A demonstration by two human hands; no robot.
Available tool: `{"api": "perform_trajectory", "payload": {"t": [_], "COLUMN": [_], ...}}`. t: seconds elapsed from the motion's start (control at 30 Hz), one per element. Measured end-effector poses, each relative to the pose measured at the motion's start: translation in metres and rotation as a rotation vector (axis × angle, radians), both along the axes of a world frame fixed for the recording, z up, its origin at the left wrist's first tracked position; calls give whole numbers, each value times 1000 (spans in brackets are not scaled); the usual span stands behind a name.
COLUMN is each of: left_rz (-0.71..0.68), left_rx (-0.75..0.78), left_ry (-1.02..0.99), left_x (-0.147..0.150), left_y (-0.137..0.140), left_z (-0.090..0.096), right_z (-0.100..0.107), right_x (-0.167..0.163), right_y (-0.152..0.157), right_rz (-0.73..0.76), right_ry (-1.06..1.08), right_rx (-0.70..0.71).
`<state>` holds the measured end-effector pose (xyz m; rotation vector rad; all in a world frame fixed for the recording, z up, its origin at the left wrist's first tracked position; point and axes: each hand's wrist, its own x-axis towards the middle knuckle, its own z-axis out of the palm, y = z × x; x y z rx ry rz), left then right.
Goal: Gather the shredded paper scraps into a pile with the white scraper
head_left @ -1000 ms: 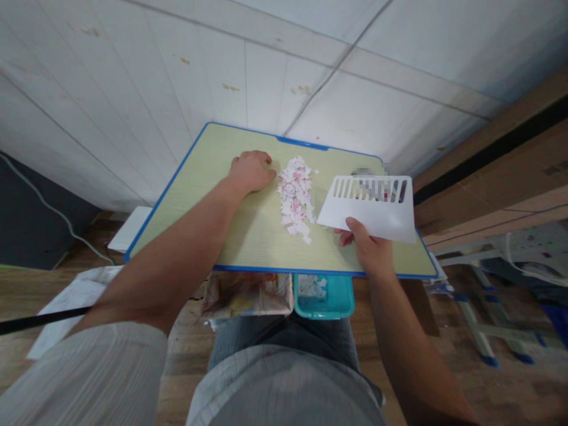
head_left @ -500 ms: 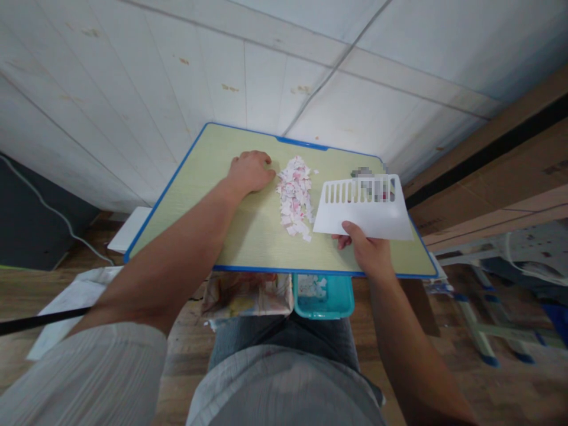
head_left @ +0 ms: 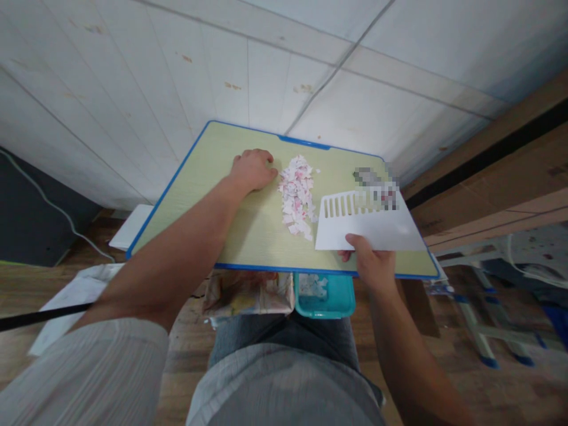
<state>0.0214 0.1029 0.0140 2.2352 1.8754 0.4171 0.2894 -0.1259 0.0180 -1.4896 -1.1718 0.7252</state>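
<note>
A long heap of torn white and pinkish paper scraps lies on the pale yellow table top with a blue rim. Just left of the heap, my left hand rests on the table, fingers loosely bent and apart, holding nothing. My right hand grips the lower edge of a white plastic sheet with a row of slots along its far side, thumb on top and fingers beneath. The sheet's left edge is beside the scraps. A pixelated patch hides what lies behind its far right part.
Below the table's front edge sit a turquoise plastic bin with scraps inside and a crumpled, patterned bag or box. Cardboard boxes stand along the right. Behind the table rises a white panelled wall.
My right hand has drawn the white slotted sheet slightly toward me and to the right, with its tilt changing. My left hand and the paper heap stay about where they were.
</note>
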Motion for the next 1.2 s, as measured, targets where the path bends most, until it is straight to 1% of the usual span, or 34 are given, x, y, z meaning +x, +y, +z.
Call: {"api": "perform_trajectory", "payload": {"t": [0.07, 0.13, 0.2, 0.37, 0.57, 0.7, 0.8, 0.87, 0.93, 1.03, 1.1, 1.2], "left_rz": [-1, -1, 2, 3, 6, 3, 6, 7, 7, 7, 8, 6], "left_rx": [-2, -6, -11, -16, -8, -3, 0, 1, 9, 23, 23, 16], "left_ry": [13, 20, 24, 16, -8, -8, -10, -8, -9, -20, -26, -29], "left_x": [1, 1, 2, 3, 3, 3, 3, 3, 3, 3, 3, 3], "left_y": [0, -1, -2, -2, -1, 0, 1, 2, 4, 4, 4, 2], "left_z": [0, 1, 2, 3, 1, 0, -1, -2, -4, -5, -5, -3], "right_z": [1, 1, -2, -12, -10, -10, -12, -12, -11, -9, -9, -12], "right_x": [-9, -18, -27, -41, -40, -37, -37, -37, -36, -29, -24, -18], "right_y": [-6, -12, -16, -20, -18, -18, -19, -19, -16, -7, -2, 3], "right_rz": [41, 51, 58, 152, 199, 185, 239, 257, 209, 30, -69, -92], "right_ry": [-10, -26, -51, -54, 148, 117, 99, 113, 141, 126, 75, 21], "right_rx": [-20, -37, -59, -120, -95, -121, -141, -119, -53, 70, 114, 114]}}
